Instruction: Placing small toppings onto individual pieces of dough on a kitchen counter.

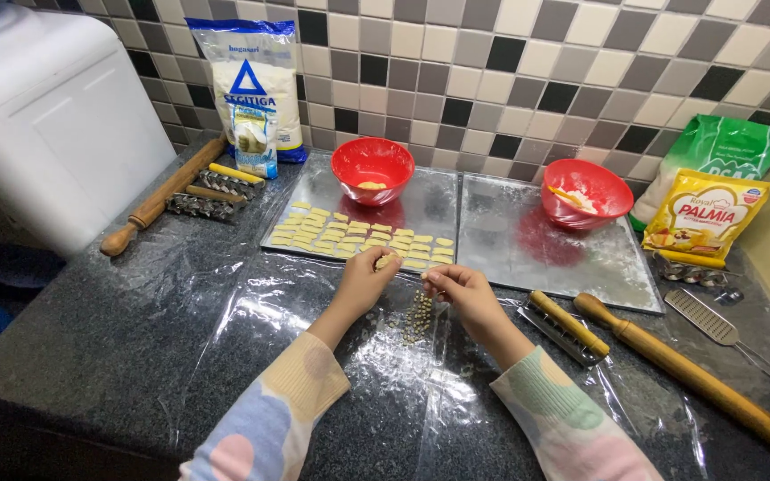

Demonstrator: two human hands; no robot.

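Note:
My left hand (364, 283) pinches a small pale dough piece (386, 261) just in front of the left metal baking tray (421, 209). My right hand (465, 292) is closed with its fingertips together at the tray's front edge, over a small pile of chopped nut bits (418, 316) on the plastic-covered dark counter; I cannot tell whether it holds a bit. Several shaped dough pieces (354, 234) lie in rows on the left tray. Both sleeves are pastel with dots.
Two red bowls (372, 167) (586, 190) stand on the trays; the right tray (554, 254) is bare. Rolling pins (162, 197) (697, 379), yellow-handled crimpers (568, 325), a grater (715, 322), a flour bag (253, 89), margarine pouch (704, 216) and a white appliance (46, 116) surround.

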